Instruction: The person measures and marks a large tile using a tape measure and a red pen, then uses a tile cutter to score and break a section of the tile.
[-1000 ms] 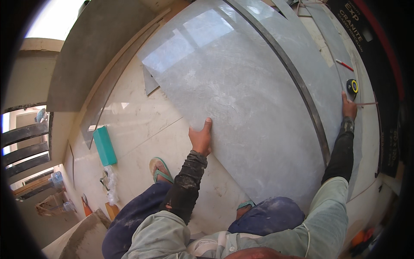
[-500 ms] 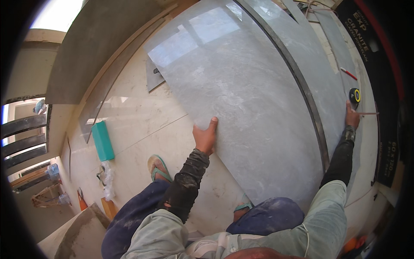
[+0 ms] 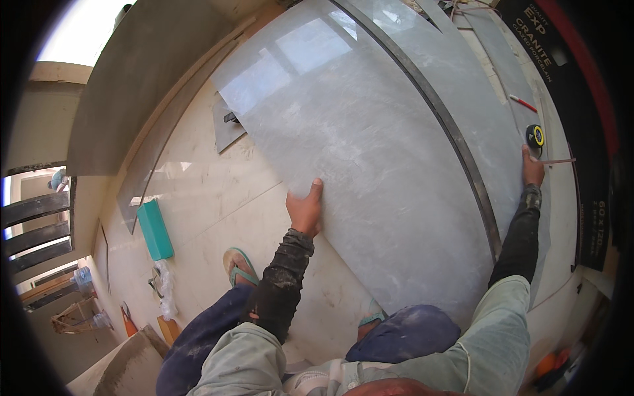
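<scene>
A large grey glossy tile slab [image 3: 376,178] lies in front of me, with a long dark metal bar [image 3: 444,109] lying along it. My left hand [image 3: 306,210] grips its left edge, thumb on top and fingers hidden beneath. At the right edge of the slab, my right hand [image 3: 533,170] is closed, its thumb pointing away from me and its other fingers mostly hidden. Just beyond that thumb is a black and yellow tape measure [image 3: 535,136]. A red pencil-like stick [image 3: 523,103] lies farther off.
A small grey tile piece [image 3: 228,127] with a black part on it shows past the slab's left edge. On the pale floor sit a teal box [image 3: 155,230] and clear plastic wrap [image 3: 165,290]. A black carton [image 3: 561,72] lines the right; grey panels [image 3: 132,99] lean at left.
The view has turned slightly, so things at left sit lower and things at right higher. Both hands keep their places on the slab's edges.
</scene>
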### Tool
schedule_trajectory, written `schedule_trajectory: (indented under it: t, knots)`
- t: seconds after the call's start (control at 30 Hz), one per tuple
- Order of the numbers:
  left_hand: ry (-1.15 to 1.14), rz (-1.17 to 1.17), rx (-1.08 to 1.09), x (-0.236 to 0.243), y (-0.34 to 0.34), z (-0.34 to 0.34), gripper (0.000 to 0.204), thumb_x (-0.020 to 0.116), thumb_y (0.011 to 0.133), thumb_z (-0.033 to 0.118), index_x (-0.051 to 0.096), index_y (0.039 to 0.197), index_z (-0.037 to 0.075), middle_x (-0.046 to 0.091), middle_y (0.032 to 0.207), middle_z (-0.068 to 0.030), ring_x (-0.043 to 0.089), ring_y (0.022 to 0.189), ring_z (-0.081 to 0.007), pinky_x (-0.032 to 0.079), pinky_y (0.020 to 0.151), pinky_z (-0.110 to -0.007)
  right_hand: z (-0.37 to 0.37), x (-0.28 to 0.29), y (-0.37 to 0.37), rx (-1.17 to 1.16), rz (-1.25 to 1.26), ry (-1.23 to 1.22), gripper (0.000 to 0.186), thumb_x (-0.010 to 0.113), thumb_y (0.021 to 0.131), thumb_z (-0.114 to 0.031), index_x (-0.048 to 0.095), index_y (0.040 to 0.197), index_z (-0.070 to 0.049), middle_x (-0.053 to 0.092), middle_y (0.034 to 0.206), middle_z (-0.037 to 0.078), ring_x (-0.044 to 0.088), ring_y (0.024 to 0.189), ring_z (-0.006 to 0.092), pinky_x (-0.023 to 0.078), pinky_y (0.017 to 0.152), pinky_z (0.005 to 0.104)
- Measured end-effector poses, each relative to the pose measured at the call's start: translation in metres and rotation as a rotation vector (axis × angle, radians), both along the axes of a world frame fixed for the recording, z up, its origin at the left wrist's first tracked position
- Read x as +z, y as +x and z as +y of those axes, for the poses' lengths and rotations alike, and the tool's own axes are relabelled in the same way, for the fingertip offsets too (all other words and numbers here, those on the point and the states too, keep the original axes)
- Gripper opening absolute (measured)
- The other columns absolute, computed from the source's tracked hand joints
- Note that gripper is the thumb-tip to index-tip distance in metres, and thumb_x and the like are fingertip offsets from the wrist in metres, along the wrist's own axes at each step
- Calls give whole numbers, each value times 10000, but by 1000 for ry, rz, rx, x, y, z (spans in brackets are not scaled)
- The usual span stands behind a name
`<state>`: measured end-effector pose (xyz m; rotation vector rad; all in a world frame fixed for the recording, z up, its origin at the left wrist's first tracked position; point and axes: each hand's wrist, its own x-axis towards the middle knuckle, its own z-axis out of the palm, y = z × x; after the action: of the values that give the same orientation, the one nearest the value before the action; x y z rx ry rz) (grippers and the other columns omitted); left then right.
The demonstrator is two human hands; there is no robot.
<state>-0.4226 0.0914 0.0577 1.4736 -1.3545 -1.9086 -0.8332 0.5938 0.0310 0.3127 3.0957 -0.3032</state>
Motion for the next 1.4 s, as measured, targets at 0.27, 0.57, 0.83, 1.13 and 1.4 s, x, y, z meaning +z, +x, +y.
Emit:
schedule_trajectory:
  t: [0.27, 0.57, 0.83, 1.13, 1.4]
  knots:
    - [-60, -22, -19, -4, 3, -2, 481, 749, 915, 182, 525, 1291, -16, 623, 1245, -117, 598, 1117, -239, 479, 982, -378, -12, 8, 7, 21, -6, -65, 813, 547, 873, -738, 728, 1008, 43, 689, 984, 312, 648, 1024, 466, 488, 914, 482]
    - [-21, -15, 22, -6, 3, -7, 487, 784, 878, 146, 533, 1247, -49, 639, 1181, -127, 615, 1062, -230, 496, 943, -365, -7, -1, 0, 41, -19, -83, 789, 556, 881, -717, 726, 1000, 44, 683, 969, 319, 652, 1004, 469, 493, 894, 477]
    - [16, -29, -3, 1, 2, -3, 513, 769, 890, 160, 514, 1276, -62, 618, 1224, -138, 593, 1113, -243, 473, 986, -365, -6, -3, -1, 43, 3, -76, 784, 552, 871, -735, 731, 960, 22, 686, 941, 300, 652, 996, 462, 492, 881, 478]
    - [-94, -368, -14, -12, 40, -4, 826, 785, 865, 392, 364, 1389, -87, 554, 1257, -206, 568, 1099, -259, 489, 947, -399, -59, 26, 31, -5, 227, 192, 657, 609, 852, -708, 690, 1176, -143, 626, 1268, 164, 566, 1208, 381, 466, 970, 556]
    - [16, -334, 60, -10, 103, 148, 796, 599, 958, 522, 340, 1397, -89, 526, 1299, -229, 538, 1160, -268, 442, 1005, -377, -48, 148, 76, -96, 561, -59, 592, 659, 846, -649, 672, 1225, -194, 603, 1271, 135, 560, 1216, 352, 473, 963, 539]
